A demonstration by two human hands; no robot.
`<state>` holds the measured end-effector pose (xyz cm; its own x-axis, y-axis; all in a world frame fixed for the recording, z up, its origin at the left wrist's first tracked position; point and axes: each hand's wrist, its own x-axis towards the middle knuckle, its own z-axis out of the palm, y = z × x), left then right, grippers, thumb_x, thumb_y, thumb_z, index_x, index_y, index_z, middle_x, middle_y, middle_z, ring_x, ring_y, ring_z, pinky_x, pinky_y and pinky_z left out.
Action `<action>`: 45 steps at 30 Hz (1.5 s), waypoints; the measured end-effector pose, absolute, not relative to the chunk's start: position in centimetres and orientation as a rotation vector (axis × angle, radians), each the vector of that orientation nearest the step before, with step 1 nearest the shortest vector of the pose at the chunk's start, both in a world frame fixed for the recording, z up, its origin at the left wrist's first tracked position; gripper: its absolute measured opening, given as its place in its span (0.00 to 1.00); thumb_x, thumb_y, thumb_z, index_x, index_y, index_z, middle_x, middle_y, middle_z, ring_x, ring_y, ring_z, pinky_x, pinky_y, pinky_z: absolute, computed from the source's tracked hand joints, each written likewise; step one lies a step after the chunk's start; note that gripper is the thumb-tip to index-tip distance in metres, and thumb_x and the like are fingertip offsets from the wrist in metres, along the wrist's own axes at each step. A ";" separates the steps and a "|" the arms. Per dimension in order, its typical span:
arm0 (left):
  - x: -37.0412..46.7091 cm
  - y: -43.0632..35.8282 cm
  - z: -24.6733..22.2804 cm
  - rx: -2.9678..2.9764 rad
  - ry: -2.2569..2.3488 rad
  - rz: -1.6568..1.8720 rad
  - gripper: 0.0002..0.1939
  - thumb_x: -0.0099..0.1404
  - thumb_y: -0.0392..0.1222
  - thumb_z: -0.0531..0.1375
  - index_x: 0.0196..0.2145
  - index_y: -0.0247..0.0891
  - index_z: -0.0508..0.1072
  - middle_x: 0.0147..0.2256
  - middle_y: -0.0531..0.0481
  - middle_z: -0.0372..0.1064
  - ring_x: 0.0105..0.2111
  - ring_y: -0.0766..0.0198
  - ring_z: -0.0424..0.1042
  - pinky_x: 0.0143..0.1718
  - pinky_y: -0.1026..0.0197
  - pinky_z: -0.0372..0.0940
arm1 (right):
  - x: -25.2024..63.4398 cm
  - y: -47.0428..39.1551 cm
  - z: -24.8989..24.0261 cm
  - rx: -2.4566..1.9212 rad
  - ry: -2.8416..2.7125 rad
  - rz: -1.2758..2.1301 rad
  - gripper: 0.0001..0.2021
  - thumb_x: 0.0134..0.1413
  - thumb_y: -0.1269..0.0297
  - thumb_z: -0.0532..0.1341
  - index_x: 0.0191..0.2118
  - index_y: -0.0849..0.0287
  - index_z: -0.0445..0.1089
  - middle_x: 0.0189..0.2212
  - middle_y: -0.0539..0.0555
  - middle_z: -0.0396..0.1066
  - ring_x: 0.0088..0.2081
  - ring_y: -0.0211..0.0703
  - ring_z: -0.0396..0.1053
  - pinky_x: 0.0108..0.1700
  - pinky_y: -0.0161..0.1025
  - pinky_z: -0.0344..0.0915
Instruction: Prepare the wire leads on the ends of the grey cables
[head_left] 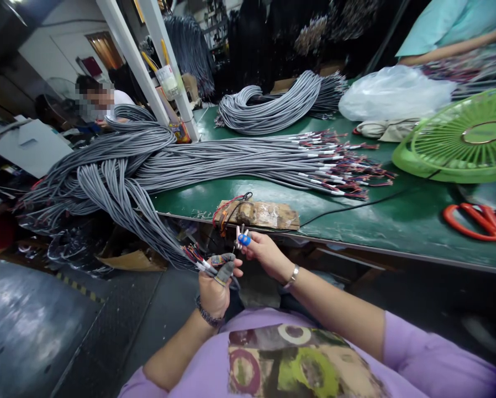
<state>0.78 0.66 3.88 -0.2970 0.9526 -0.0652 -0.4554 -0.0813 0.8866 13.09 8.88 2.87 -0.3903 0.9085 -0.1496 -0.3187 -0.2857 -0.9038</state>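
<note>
My left hand [215, 288], with grey covers on its thumb and a finger, is closed around the end of a grey cable [206, 267], where thin coloured wires come out. The other cables of that hanging bundle [148, 221] end just beside it, with red, orange and dark wires bared. Close by on the right, my right hand [265, 255] has blue tape on one digit and pinches something small; fingers hide what it is. Just beyond its fingertips, at the table edge, lies a wooden board [275, 214] with a brownish lump and red and black leads.
A thick row of grey cables [223, 160] lies along the green table [355, 221]. A coiled bundle [273, 108], a white plastic bag [392, 94], a green fan [459, 138] and red-handled scissors [475, 221] are there too. Two other people are farther off.
</note>
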 end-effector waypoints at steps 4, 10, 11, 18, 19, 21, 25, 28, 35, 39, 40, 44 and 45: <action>1.0 1.2 3.8 0.679 1.043 1.627 0.12 0.49 0.42 0.69 0.31 0.36 0.76 0.27 0.48 0.77 0.20 0.68 0.73 0.17 0.70 0.56 | 12.7 9.1 2.3 -0.910 -1.035 1.728 0.25 0.47 0.39 0.59 0.25 0.61 0.69 0.17 0.48 0.63 0.20 0.32 0.56 0.24 0.32 0.55; 1.2 1.8 3.5 0.678 1.023 1.582 0.13 0.49 0.43 0.69 0.31 0.35 0.76 0.27 0.47 0.77 0.20 0.68 0.72 0.16 0.71 0.52 | 11.9 9.5 2.4 -0.711 -0.636 2.059 0.21 0.45 0.45 0.64 0.30 0.63 0.71 0.21 0.49 0.65 0.22 0.32 0.58 0.25 0.32 0.60; 1.2 1.8 3.5 0.676 1.026 1.575 0.12 0.48 0.43 0.69 0.31 0.35 0.76 0.26 0.47 0.77 0.20 0.68 0.72 0.15 0.71 0.52 | 11.8 9.6 2.4 -0.716 -0.606 2.050 0.20 0.46 0.47 0.65 0.29 0.63 0.71 0.21 0.49 0.66 0.22 0.32 0.59 0.25 0.32 0.60; 1.2 1.8 3.2 0.688 1.057 1.549 0.12 0.49 0.43 0.69 0.30 0.34 0.76 0.25 0.46 0.76 0.19 0.69 0.71 0.14 0.72 0.48 | 11.9 9.3 2.4 -0.691 -0.587 2.098 0.20 0.50 0.46 0.61 0.30 0.62 0.71 0.21 0.50 0.66 0.21 0.33 0.60 0.24 0.32 0.59; 1.2 1.8 3.2 0.686 1.051 1.548 0.12 0.49 0.43 0.69 0.30 0.34 0.76 0.25 0.46 0.76 0.19 0.69 0.71 0.14 0.72 0.48 | 12.0 9.2 2.3 -0.689 -0.581 2.125 0.21 0.52 0.45 0.59 0.30 0.62 0.70 0.21 0.50 0.66 0.21 0.34 0.60 0.24 0.33 0.60; 1.1 1.5 3.1 0.674 1.047 1.548 0.12 0.49 0.42 0.69 0.31 0.34 0.76 0.26 0.46 0.77 0.19 0.69 0.71 0.14 0.72 0.49 | 12.4 8.9 2.2 -0.698 -0.559 2.162 0.22 0.54 0.43 0.56 0.30 0.61 0.70 0.22 0.51 0.67 0.22 0.35 0.61 0.25 0.33 0.61; 0.9 1.0 2.4 0.683 1.064 1.524 0.12 0.49 0.43 0.69 0.31 0.35 0.76 0.26 0.46 0.76 0.20 0.67 0.72 0.15 0.71 0.53 | 13.5 8.6 1.6 -0.795 -0.485 2.173 0.21 0.57 0.45 0.54 0.30 0.61 0.69 0.27 0.53 0.70 0.24 0.34 0.64 0.28 0.33 0.63; 0.7 0.8 1.6 0.746 1.123 1.442 0.12 0.52 0.44 0.68 0.33 0.34 0.77 0.29 0.44 0.77 0.23 0.67 0.72 0.15 0.72 0.52 | 14.5 8.4 1.0 -0.899 -0.560 2.101 0.18 0.55 0.48 0.58 0.30 0.61 0.69 0.28 0.53 0.70 0.25 0.34 0.64 0.28 0.32 0.62; 0.3 0.4 0.8 0.912 1.207 1.307 0.18 0.57 0.51 0.63 0.40 0.35 0.77 0.40 0.42 0.75 0.25 0.67 0.69 0.19 0.69 0.60 | 16.4 7.1 1.9 -1.020 -1.357 1.619 0.14 0.46 0.52 0.64 0.30 0.60 0.71 0.27 0.51 0.70 0.28 0.37 0.63 0.32 0.35 0.61; 0.5 -0.2 0.8 1.024 1.224 1.160 0.13 0.57 0.47 0.63 0.35 0.34 0.77 0.28 0.47 0.74 0.21 0.69 0.65 0.20 0.68 0.59 | 16.0 5.2 3.2 -0.880 -1.577 1.542 0.13 0.49 0.54 0.63 0.31 0.59 0.71 0.29 0.52 0.70 0.31 0.41 0.65 0.36 0.38 0.63; 0.6 -0.3 0.8 1.049 1.225 1.133 0.12 0.57 0.45 0.63 0.34 0.34 0.77 0.27 0.48 0.73 0.21 0.68 0.66 0.21 0.67 0.60 | 15.7 4.7 3.4 -0.871 -1.600 1.537 0.12 0.48 0.54 0.64 0.33 0.59 0.70 0.28 0.52 0.69 0.29 0.40 0.64 0.34 0.37 0.63; 0.7 -0.6 0.9 1.183 1.236 1.077 0.08 0.55 0.43 0.64 0.30 0.35 0.77 0.25 0.50 0.71 0.26 0.65 0.67 0.28 0.64 0.64 | 14.7 3.7 3.9 -0.900 -1.643 1.459 0.11 0.46 0.57 0.65 0.32 0.59 0.68 0.26 0.50 0.67 0.25 0.36 0.60 0.27 0.34 0.60; 0.6 -0.6 1.0 1.226 1.228 1.065 0.08 0.56 0.44 0.64 0.30 0.35 0.76 0.25 0.50 0.70 0.27 0.64 0.67 0.30 0.63 0.64 | 14.6 3.7 4.0 -0.903 -1.631 1.443 0.11 0.47 0.57 0.65 0.30 0.59 0.67 0.26 0.50 0.67 0.26 0.37 0.61 0.28 0.34 0.60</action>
<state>0.56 -0.64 0.97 0.0765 0.9936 -0.0830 0.0585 0.0787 0.9952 14.64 3.73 3.99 -0.4572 0.8850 0.0881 0.0203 0.1095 -0.9938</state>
